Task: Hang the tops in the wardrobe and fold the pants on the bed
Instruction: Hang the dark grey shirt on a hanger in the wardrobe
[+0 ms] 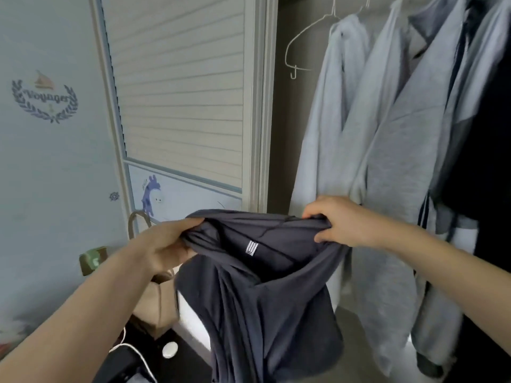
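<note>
Left hand [166, 244]: nearest my view; I had its fingers curled round one side of the dark grey, soft jersey garment [265, 286], thumb on top.
Right hand [336, 223]: I pinched the other side of the same opening, fabric bunched under thumb and fingers.
Garment: it was stretched between both hands in front of the open wardrobe, a small white striped tag [252, 248] showing inside, the rest hanging loose below.
Wardrobe: light grey tops [367, 128] hung on the rail; an empty white wire hanger [304, 37] was just left of them.
Top or pants: I couldn't tell.
Risk: I judged that releasing one hand to reach the hanger could let the slack cloth slip down onto the clutter below.
</note>
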`<state>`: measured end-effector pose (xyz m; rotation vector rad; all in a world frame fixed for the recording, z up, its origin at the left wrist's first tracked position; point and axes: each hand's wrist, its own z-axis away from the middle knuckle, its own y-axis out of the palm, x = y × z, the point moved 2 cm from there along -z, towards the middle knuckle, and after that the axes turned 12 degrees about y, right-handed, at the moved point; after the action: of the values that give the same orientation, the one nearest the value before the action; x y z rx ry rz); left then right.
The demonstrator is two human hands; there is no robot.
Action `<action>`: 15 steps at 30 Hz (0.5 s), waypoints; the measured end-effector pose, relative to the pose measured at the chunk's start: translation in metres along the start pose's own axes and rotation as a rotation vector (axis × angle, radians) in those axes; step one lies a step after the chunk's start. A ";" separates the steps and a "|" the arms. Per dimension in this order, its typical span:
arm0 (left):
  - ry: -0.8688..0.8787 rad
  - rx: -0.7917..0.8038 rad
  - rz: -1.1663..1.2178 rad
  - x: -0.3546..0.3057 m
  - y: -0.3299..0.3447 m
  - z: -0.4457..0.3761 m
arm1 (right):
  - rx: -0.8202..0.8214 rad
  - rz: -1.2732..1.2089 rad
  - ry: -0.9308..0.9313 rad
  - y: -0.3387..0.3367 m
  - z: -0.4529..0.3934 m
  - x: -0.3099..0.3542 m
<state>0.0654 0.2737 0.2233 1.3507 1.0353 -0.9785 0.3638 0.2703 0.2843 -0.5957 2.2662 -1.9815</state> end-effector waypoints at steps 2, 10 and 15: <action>0.006 0.002 0.136 -0.020 0.009 -0.009 | 0.021 -0.024 0.014 0.000 -0.007 -0.003; 0.194 0.094 0.133 -0.102 0.059 -0.040 | 0.332 -0.196 0.093 -0.048 -0.050 -0.007; 0.374 0.075 -0.047 -0.143 0.089 -0.060 | -0.052 -0.632 0.169 -0.116 -0.115 0.003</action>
<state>0.1116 0.3284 0.3876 1.6165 1.3245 -0.8217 0.3542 0.3665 0.4160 -1.3362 2.4419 -2.2987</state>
